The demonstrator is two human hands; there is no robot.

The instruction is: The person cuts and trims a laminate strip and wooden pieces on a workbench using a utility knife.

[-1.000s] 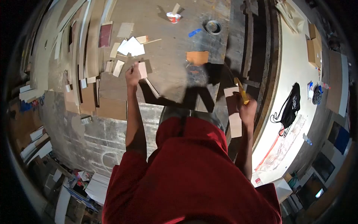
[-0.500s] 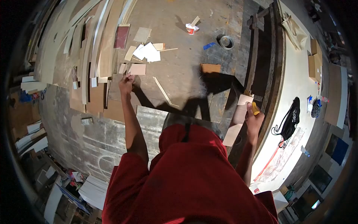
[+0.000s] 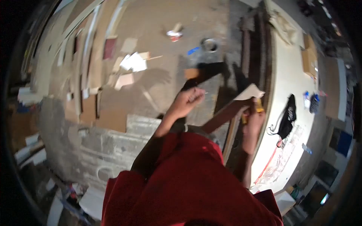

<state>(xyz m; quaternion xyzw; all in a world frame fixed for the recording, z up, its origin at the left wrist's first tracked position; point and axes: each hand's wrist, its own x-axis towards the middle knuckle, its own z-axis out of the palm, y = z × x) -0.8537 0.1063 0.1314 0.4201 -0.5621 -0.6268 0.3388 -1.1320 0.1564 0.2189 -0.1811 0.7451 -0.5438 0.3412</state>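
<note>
My right hand is closed around a yellow-handled tool, its kind unclear, and a long pinkish-beige strip. The strip slants down towards my body, its upper end bent and brightly lit. My left hand is raised over the work surface in front of my chest, left of the strip and apart from it. Its fingers look curled but are smeared by motion, and I cannot see whether they hold anything. A small pinkish piece lies on the surface beside white sheets.
Long boards are stacked at the left. Towards the back lie a small tub, a roll of tape, a blue object and an orange-brown block. A pale panel on the right carries a black bag.
My left hand has left the small pinkish piece and moved right, towards the strip. My right hand still holds the strip and tool, with the strip now tilted more sideways. The view has shifted.
</note>
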